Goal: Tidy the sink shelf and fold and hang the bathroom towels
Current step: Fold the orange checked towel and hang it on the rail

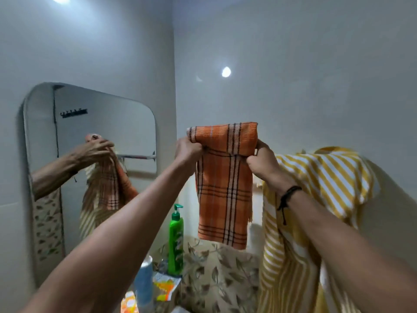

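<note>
While both hands point(188, 147) point(261, 162) grip the orange towel point(223, 188), labels stay unreadable.

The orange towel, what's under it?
Below the orange towel, held up by both hands, is a leaf-patterned wall, with a green bottle to its left. Whatever sits directly behind the cloth, such as a rail, is covered.

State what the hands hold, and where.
Both hands, left and right, grip the orange plaid cloth towel at its side edges beneath the top fold.
</note>
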`<state>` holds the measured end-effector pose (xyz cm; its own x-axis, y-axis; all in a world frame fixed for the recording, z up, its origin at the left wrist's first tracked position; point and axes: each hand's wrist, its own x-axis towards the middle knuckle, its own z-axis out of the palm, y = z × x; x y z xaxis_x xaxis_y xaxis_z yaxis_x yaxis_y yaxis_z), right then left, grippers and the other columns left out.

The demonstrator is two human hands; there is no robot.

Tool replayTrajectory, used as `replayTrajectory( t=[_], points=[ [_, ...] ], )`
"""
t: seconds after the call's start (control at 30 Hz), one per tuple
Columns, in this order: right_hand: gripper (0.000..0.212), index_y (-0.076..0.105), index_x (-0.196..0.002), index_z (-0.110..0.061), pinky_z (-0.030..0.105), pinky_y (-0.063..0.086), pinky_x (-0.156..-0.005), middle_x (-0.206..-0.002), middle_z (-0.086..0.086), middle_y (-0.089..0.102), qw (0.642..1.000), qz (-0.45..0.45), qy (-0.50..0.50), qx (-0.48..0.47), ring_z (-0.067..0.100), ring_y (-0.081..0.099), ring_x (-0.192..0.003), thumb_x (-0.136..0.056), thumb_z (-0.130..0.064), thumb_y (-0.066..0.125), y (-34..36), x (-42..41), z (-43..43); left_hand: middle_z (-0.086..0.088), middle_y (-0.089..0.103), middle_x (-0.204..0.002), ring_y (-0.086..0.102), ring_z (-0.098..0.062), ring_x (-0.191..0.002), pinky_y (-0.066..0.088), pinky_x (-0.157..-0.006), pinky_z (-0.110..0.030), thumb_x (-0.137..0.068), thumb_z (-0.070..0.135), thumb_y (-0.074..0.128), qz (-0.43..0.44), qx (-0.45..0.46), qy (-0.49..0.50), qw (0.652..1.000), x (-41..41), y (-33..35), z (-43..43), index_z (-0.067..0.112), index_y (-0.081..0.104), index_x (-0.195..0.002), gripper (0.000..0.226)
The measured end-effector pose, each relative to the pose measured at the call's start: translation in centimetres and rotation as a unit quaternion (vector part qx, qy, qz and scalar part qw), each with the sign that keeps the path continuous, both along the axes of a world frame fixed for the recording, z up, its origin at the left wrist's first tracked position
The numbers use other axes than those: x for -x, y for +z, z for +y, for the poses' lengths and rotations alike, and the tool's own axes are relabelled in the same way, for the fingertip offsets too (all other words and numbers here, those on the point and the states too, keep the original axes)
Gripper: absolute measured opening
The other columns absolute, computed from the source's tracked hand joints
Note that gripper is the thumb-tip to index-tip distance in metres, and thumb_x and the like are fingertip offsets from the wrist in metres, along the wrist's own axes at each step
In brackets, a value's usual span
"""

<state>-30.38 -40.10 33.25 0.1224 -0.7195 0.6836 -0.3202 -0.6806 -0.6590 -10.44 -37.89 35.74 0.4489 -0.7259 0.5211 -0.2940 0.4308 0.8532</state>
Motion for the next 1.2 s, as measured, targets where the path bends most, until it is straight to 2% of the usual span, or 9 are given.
replayTrajectory(
  t=[0.17,0.27,0.4,0.53,0.67,0.8,0.93,1.07,1.2],
  points=[
    [0.039,0.057,-0.096,-0.036,0.032,0.052,-0.068,-0.096,0.0,0.069,0.998,0.043,-0.047,-0.007,0.03,0.066,-0.09,-0.077,-0.003,0.048,4.4,-2.2,-2.6,-0.011,0.066,-0.077,0.065,-0.029,-0.068,0.061,-0.07,-0.043,-0.056,0.009,0.043,0.04,0.012,0.087,0.995,-1.8,3.3,-5.1,0.012,0.058,-0.067,0.018],
    [0.031,0.058,-0.095,-0.026,0.028,0.041,-0.076,-0.099,0.008,0.067,0.993,0.076,-0.086,-0.004,0.036,0.064,-0.098,-0.081,0.001,0.05,5.2,-3.2,-4.7,-0.012,0.067,-0.11,0.068,-0.03,-0.085,0.061,-0.086,-0.047,-0.065,0.01,0.044,0.034,0.013,0.105,0.994,-2.0,3.3,-7.3,0.018,0.063,-0.096,0.037],
    [0.038,0.063,-0.117,-0.015,0.03,0.04,-0.078,-0.115,0.015,0.069,0.984,0.097,-0.15,0.008,0.039,0.063,-0.108,-0.082,-0.002,0.054,5.0,-4.2,-7.8,-0.01,0.04,-0.134,0.053,-0.027,-0.108,0.048,-0.104,-0.043,-0.078,-0.005,0.065,0.045,0.039,0.015,0.998,-0.3,1.4,-7.4,0.03,0.031,-0.138,0.077],
    [0.038,0.045,-0.116,-0.011,0.034,0.04,-0.067,-0.113,0.014,0.057,0.974,0.106,-0.19,0.066,0.039,0.062,-0.098,-0.08,-0.001,0.056,3.9,-4.2,-9.1,-0.006,0.027,-0.14,0.051,-0.027,-0.119,0.04,-0.11,-0.048,-0.08,0.003,0.07,-0.07,0.056,0.016,0.996,0.0,-2.0,-9.3,0.038,0.017,-0.148,0.093],
    [0.052,0.039,-0.119,-0.015,0.041,0.049,-0.059,-0.116,0.014,0.04,0.863,0.259,-0.33,0.281,0.038,0.052,-0.1,-0.072,0.002,0.055,2.3,-3.9,-9.9,-0.005,0.019,-0.154,0.057,-0.034,-0.124,0.043,-0.106,-0.051,-0.096,0.022,0.058,-0.276,0.021,0.093,0.957,0.0,-2.4,-10.4,0.027,0.039,-0.146,0.053],
    [0.041,0.059,-0.117,-0.017,0.048,0.049,-0.09,-0.132,0.009,0.054,0.773,0.383,-0.283,0.419,0.034,0.052,-0.117,-0.077,-0.007,0.057,2.3,-4.4,-11.1,-0.005,0.046,-0.152,0.04,-0.026,-0.14,0.025,-0.119,-0.052,-0.103,0.038,0.031,-0.422,-0.052,0.1,0.899,-1.5,-3.0,-11.8,0.036,0.054,-0.14,0.043],
    [0.034,0.063,-0.122,-0.022,0.049,0.035,-0.11,-0.145,0.002,0.051,0.806,0.462,-0.233,0.286,0.026,0.045,-0.133,-0.1,-0.035,0.04,3.8,-4.7,-11.6,-0.004,0.038,-0.157,0.026,-0.025,-0.148,0.015,-0.124,-0.046,-0.104,0.056,0.031,-0.452,-0.033,0.053,0.89,-3.9,-4.5,-12.5,0.039,0.037,-0.15,0.05],
    [0.046,0.068,-0.116,-0.028,0.047,0.046,-0.098,-0.132,0.0,0.059,0.853,0.441,-0.202,0.192,0.027,0.054,-0.12,-0.102,-0.051,0.031,5.5,-5.9,-10.6,-0.003,0.019,-0.164,0.012,-0.026,-0.152,0.014,-0.125,-0.049,-0.074,0.074,0.069,-0.529,-0.054,0.015,0.847,-5.4,-4.7,-11.7,0.036,0.016,-0.157,0.105],
    [0.046,0.061,-0.129,-0.034,0.044,0.047,-0.097,-0.134,0.005,0.062,0.866,0.452,-0.173,0.121,0.03,0.058,-0.12,-0.101,-0.057,0.032,6.9,-6.9,-9.9,-0.003,0.016,-0.165,0.011,-0.029,-0.152,0.013,-0.125,-0.05,-0.066,0.072,0.078,-0.535,-0.041,0.023,0.843,-6.1,-5.0,-11.9,0.035,0.015,-0.156,0.116]
  ],
)
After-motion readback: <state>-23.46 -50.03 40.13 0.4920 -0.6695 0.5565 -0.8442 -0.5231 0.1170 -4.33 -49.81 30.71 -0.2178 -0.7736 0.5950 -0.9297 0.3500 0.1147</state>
